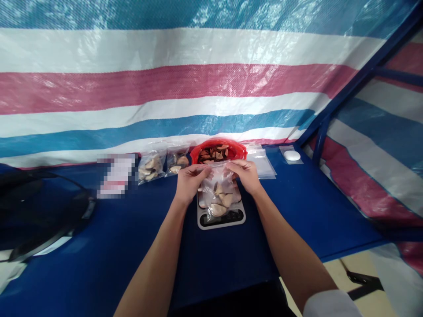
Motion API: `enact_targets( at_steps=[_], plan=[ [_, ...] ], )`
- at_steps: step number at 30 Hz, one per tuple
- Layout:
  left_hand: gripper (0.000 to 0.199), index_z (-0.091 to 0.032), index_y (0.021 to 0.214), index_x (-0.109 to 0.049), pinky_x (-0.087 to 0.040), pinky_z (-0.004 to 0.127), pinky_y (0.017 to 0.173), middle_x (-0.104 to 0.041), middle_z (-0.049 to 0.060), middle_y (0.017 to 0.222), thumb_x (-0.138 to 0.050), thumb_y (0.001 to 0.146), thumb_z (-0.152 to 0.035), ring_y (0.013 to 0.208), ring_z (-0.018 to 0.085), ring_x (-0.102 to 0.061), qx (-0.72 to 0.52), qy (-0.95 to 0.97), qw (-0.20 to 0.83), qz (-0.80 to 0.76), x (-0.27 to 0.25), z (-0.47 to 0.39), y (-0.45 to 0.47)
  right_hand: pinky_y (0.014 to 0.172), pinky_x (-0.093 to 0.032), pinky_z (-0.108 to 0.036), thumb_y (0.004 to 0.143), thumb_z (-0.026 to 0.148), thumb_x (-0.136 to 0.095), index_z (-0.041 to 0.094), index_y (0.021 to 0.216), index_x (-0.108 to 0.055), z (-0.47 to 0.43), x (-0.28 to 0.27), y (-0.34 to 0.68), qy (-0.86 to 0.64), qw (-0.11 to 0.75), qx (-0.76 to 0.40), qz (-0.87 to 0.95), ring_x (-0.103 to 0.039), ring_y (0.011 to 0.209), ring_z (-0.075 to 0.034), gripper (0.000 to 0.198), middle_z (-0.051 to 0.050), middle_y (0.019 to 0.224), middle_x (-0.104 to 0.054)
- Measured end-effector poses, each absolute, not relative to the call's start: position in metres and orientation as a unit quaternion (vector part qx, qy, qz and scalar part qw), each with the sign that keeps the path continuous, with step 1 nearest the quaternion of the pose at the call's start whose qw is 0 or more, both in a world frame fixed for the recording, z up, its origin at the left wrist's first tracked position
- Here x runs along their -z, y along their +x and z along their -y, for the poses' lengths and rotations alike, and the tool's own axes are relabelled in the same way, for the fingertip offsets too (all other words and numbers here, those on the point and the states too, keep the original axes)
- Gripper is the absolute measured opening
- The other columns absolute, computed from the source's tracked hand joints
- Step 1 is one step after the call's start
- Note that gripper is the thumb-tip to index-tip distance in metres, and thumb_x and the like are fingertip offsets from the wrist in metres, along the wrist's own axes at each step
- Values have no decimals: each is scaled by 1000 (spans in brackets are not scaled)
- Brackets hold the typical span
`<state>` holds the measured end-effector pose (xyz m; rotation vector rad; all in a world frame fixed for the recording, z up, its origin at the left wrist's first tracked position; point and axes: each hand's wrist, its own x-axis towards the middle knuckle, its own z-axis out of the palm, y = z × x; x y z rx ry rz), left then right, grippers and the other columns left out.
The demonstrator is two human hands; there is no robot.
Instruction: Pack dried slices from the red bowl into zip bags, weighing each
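Between my two hands hangs a clear zip bag (216, 193) with several pale brown dried slices at its bottom. My left hand (192, 179) pinches the bag's top edge on one side. On the other side my right hand (243, 172) grips the same edge, thumb and fingers closed. Beneath the bag is a white kitchen scale (220, 223) with a dark display strip, its plate mostly covered by the bag. Just behind the hands stands a red basket (243, 152) holding many dark reddish-brown dried pieces.
Two filled clear bags (152, 166) lie left of the basket, beside a blurred-out card (116, 175). Flat clear bags (264, 163) are right of it, then a white oval object (292, 155) on plastic. A black round object (42, 207) sits far left on the blue table (132, 246).
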<state>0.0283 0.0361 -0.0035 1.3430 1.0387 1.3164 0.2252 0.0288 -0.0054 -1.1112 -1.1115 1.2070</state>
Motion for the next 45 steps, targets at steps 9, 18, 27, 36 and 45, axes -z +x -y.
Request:
enact_targets(
  at_steps=[9, 18, 27, 36, 45],
  plan=[
    [30, -17, 81, -81, -56, 31, 73, -77, 6, 73, -84, 69, -44, 70, 19, -69, -538, 560, 456, -435, 3, -35, 31, 49, -53, -27, 69, 55, -80, 22, 68, -75, -28, 2, 218, -462, 570, -471, 491, -64, 53, -16, 34, -2, 64, -73],
    [29, -17, 79, -81, -56, 30, 70, -77, 6, 74, -86, 66, -43, 69, 20, -69, -532, 556, 454, -449, -3, -32, 33, 52, -52, -27, 73, 54, -77, 21, 68, -75, -29, 7, 219, -460, 556, -459, 519, -64, 58, -16, 33, -3, 68, -74],
    [33, -16, 83, -82, -58, 31, 67, -78, 7, 74, -86, 66, -44, 66, 20, -70, -524, 556, 467, -445, -2, -32, 35, 47, -49, -25, 73, 55, -77, 21, 68, -75, -26, 7, 218, -462, 541, -478, 515, -62, 54, -15, 34, -2, 68, -73],
    [39, -15, 86, -82, -57, 31, 74, -80, 9, 84, -88, 63, -47, 76, 23, -72, -511, 553, 478, -452, -5, -31, 33, 48, -50, -25, 73, 55, -77, 21, 69, -75, -26, 8, 219, -460, 536, -474, 526, -64, 55, -16, 34, -2, 69, -74],
    [37, -14, 84, -82, -55, 28, 67, -79, 8, 78, -88, 63, -44, 67, 19, -70, -507, 556, 478, -454, -3, -31, 34, 46, -48, -24, 76, 54, -76, 20, 72, -77, -27, 13, 221, -457, 519, -466, 552, -62, 53, -15, 35, -2, 68, -73]
  ],
)
